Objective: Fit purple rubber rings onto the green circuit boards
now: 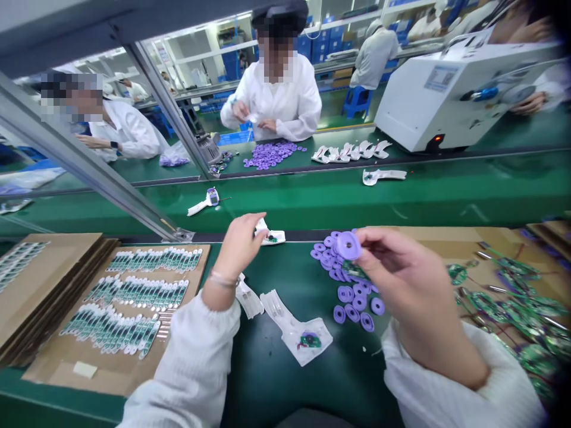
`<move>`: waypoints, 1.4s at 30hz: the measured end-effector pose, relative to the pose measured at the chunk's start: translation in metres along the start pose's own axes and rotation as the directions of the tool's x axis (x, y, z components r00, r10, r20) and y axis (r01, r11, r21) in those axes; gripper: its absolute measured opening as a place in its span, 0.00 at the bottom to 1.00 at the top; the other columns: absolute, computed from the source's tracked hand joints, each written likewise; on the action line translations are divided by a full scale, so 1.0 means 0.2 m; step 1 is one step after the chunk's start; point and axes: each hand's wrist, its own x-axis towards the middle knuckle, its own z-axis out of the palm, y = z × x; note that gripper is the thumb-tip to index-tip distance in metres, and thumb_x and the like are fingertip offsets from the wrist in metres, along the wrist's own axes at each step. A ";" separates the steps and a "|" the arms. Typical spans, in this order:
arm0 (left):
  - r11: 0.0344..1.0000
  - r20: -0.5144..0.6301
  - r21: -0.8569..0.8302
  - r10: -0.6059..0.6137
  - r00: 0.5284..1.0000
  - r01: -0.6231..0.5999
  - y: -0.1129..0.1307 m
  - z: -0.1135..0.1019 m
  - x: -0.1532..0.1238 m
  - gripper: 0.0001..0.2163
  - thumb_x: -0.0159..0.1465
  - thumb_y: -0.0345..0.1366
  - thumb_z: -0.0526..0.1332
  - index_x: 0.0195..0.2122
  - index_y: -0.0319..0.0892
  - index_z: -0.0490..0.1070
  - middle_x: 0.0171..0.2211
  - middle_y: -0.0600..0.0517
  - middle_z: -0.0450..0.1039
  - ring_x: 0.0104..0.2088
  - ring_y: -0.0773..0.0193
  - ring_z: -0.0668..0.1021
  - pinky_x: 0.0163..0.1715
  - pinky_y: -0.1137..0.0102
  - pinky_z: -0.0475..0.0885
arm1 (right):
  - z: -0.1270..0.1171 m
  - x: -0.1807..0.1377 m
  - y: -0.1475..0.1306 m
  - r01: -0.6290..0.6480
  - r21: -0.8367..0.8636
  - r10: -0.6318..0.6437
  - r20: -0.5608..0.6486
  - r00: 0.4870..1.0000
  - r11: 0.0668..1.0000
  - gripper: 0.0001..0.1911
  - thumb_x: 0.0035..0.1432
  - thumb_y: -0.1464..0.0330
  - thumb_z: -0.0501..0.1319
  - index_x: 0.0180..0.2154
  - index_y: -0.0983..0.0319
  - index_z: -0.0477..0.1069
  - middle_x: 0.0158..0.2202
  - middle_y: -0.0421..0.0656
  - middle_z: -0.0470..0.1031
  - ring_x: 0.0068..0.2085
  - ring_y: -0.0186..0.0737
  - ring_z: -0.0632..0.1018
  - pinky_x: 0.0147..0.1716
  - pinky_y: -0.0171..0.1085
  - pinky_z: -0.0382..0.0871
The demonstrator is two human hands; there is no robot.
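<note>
Well, a green workbench [276,267] lies under both hands. Far left of the left hand [238,246] is a cardboard tray [66,374] with 3 rows of green circuit boards [138,291]; right of the right hand [408,285] is a cardboard sheet [473,244] with loose round wired boards [513,303]. Just below the right fingers [379,241] lies a pile of purple rings [352,300], and below the left fingers [256,221] a white plastic holder [285,318] with a green part [310,340] inside. The right fingers are closed and pinch 1 purple ring [348,245]. The left fingers curve on a small white plastic piece [270,236], but I cannot tell if they grasp it.
</note>
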 end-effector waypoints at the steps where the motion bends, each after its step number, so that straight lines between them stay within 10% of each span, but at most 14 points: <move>1: 0.983 0.117 0.182 -0.005 0.993 -0.016 -0.04 0.04 0.04 0.24 0.64 0.36 0.61 0.61 0.41 0.62 0.60 0.40 0.65 0.61 0.48 0.65 0.60 0.54 0.59 | -0.02 -0.01 -0.01 -0.028 0.032 0.029 -0.033 0.999 0.999 0.04 0.59 0.67 0.64 0.38 0.57 0.74 0.35 0.41 0.77 0.34 0.37 0.78 0.33 0.35 0.74; 8: 0.912 0.334 0.384 0.009 0.943 -0.144 0.02 0.26 -0.01 0.18 0.59 0.41 0.67 0.49 0.41 0.71 0.46 0.41 0.73 0.52 0.45 0.70 0.51 0.55 0.65 | -0.11 -0.05 -0.07 -0.058 0.065 0.070 -0.193 0.979 0.996 0.06 0.57 0.65 0.67 0.38 0.55 0.76 0.36 0.40 0.77 0.33 0.38 0.78 0.32 0.36 0.76; 13: 0.919 0.350 0.355 0.037 0.936 -0.170 0.14 0.26 -0.06 0.30 0.62 0.51 0.61 0.61 0.40 0.60 0.46 0.40 0.72 0.50 0.47 0.72 0.50 0.58 0.64 | -0.14 -0.06 -0.10 -0.028 0.055 0.040 -0.222 0.974 0.998 0.04 0.58 0.67 0.66 0.37 0.54 0.76 0.36 0.40 0.76 0.34 0.38 0.77 0.31 0.35 0.76; 23: 0.964 0.620 0.099 0.134 0.773 -0.246 0.17 0.36 0.26 0.15 0.52 0.30 0.67 0.42 0.43 0.74 0.37 0.50 0.78 0.37 0.60 0.79 0.36 0.72 0.70 | -0.23 -0.08 -0.10 -0.023 0.112 0.054 -0.288 0.956 0.993 0.06 0.57 0.68 0.67 0.38 0.53 0.76 0.35 0.38 0.76 0.34 0.36 0.77 0.34 0.35 0.75; 29: 0.984 0.331 0.005 0.165 0.929 -0.176 0.27 0.09 0.37 0.12 0.65 0.35 0.54 0.47 0.38 0.68 0.42 0.43 0.77 0.41 0.56 0.79 0.40 0.66 0.72 | -0.27 -0.10 -0.10 0.005 0.076 0.017 -0.280 0.960 0.997 0.05 0.58 0.69 0.65 0.38 0.54 0.75 0.35 0.38 0.75 0.35 0.35 0.77 0.36 0.34 0.75; 33: 0.910 0.096 -0.415 0.020 0.995 0.021 0.36 0.02 0.25 0.17 0.66 0.38 0.53 0.54 0.38 0.62 0.29 0.50 0.76 0.25 0.62 0.78 0.26 0.69 0.73 | -0.16 -0.10 -0.14 0.042 0.095 -0.043 0.006 0.999 0.995 0.04 0.60 0.71 0.63 0.38 0.56 0.73 0.35 0.38 0.76 0.34 0.33 0.77 0.32 0.32 0.72; 37: 0.586 0.106 -0.801 -0.058 0.993 0.120 0.48 0.08 0.06 0.17 0.62 0.36 0.61 0.53 0.42 0.69 0.44 0.46 0.77 0.30 0.62 0.81 0.31 0.68 0.77 | 0.00 -0.07 -0.12 0.008 0.141 -0.040 0.229 0.973 0.990 0.01 0.60 0.70 0.61 0.35 0.60 0.72 0.31 0.39 0.75 0.29 0.32 0.75 0.28 0.31 0.70; 42: 0.434 0.214 -0.875 -0.048 0.976 0.213 0.56 0.03 -0.06 0.18 0.57 0.33 0.67 0.50 0.39 0.73 0.43 0.46 0.79 0.41 0.58 0.81 0.40 0.68 0.77 | 0.02 -0.03 -0.06 0.008 0.037 -0.014 0.158 0.987 0.999 0.03 0.61 0.70 0.59 0.37 0.60 0.71 0.33 0.40 0.76 0.31 0.34 0.76 0.30 0.33 0.72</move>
